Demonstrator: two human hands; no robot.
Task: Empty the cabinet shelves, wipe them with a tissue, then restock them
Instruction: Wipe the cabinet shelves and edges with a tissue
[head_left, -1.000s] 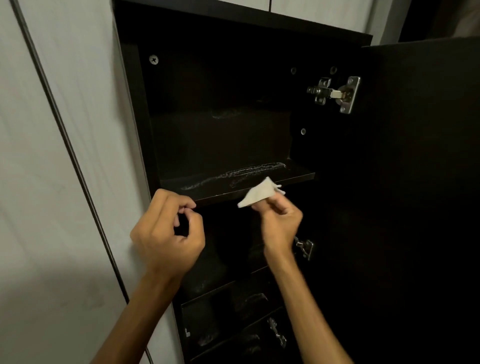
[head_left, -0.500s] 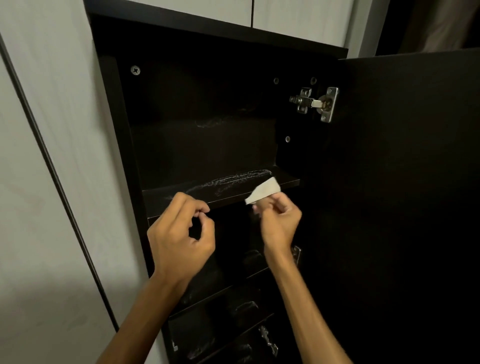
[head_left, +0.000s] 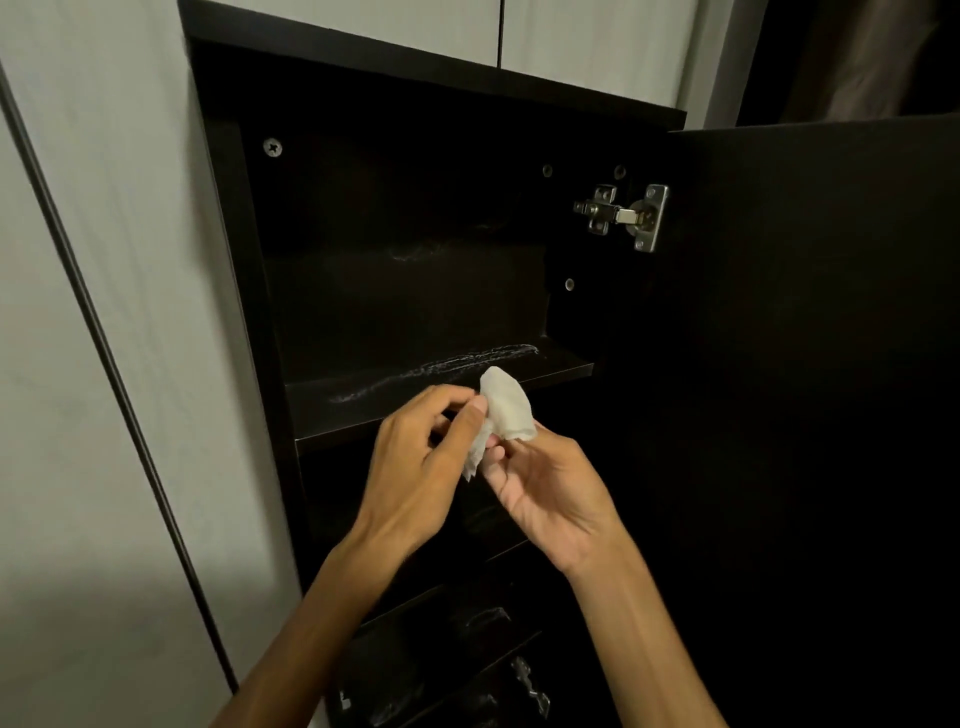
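Observation:
A dark, narrow cabinet (head_left: 244, 322) stands open in front of me. Its top shelf (head_left: 395, 410) holds nothing and shows pale dusty streaks along the board. Just in front of the shelf edge both hands meet on a crumpled white tissue (head_left: 506, 410). My left hand (head_left: 421, 467) pinches the tissue's left side between thumb and fingertips. My right hand (head_left: 550, 488) holds the tissue from below with its fingertips, palm turned up. Lower shelves are dark and hard to read.
The cabinet door (head_left: 810, 389) hangs open on the right, with a metal hinge (head_left: 631, 215) near its top. A pale wall panel with a thin dark strip (head_left: 98, 332) runs down the left. Another hinge (head_left: 530, 686) glints low down.
My left hand has moved right and taken hold of the tissue, which only the right hand held before. The right hand has turned palm up, and the tissue is more crumpled.

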